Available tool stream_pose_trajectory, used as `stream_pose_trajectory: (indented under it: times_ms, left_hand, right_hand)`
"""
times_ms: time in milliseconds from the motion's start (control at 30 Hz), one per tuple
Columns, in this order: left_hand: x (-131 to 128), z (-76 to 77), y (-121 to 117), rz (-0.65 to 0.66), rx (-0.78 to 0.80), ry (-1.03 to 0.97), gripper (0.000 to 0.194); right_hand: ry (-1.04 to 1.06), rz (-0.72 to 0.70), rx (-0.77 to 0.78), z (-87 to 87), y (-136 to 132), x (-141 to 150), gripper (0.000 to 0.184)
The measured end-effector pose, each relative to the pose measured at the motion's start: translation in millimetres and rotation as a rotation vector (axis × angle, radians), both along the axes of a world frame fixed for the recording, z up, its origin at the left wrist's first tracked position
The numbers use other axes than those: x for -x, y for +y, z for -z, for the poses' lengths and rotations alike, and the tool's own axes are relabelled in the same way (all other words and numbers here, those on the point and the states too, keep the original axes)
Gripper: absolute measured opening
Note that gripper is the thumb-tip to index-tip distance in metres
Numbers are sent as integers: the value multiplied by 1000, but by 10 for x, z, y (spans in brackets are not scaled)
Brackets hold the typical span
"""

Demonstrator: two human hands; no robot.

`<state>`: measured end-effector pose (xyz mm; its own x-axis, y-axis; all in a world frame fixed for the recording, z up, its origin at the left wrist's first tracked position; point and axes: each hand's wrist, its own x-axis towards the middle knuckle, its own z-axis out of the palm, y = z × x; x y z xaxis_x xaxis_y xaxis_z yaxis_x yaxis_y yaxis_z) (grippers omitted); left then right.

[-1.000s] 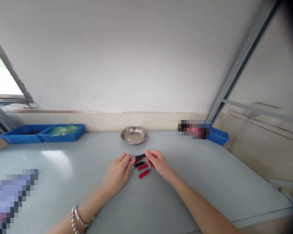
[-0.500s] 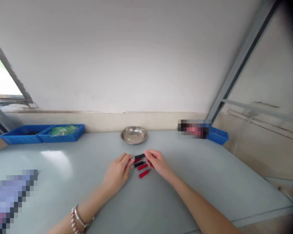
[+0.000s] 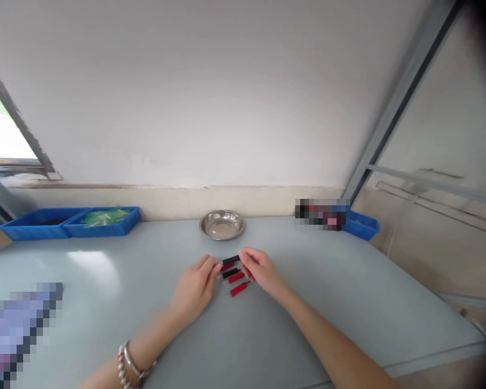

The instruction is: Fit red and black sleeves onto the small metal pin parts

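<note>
A slim, straight black cylinder (image 3: 230, 260) with a metal tip is held over the smooth grey tabletop (image 3: 146, 297), the left hand (image 3: 197, 280) pinching its tip, the right hand (image 3: 261, 270) its other end. Beneath lie red and black cylinders (image 3: 238, 289); beyond stands a round, shiny metal dish (image 3: 222, 229). Less bare tip shows than a second ago.

1. In front of the steel dish (image 3: 222, 225), the held black handle (image 3: 230, 260) sits nearer the left hand (image 3: 195, 283), their gap narrower than a second ago.
2. Right of the dish, a blurred patch (image 3: 321, 215) shows less pink.
</note>
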<state>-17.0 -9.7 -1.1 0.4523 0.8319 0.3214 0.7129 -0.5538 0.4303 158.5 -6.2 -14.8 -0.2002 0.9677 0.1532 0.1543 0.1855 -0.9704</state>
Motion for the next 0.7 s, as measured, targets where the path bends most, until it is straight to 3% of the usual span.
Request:
stream_pose_trajectory:
  times_ms: [700]
  left_hand:
    - [7,16,9,-1,61,-64,36]
  right_hand:
    - [31,-24,-32,100,55,-19,41]
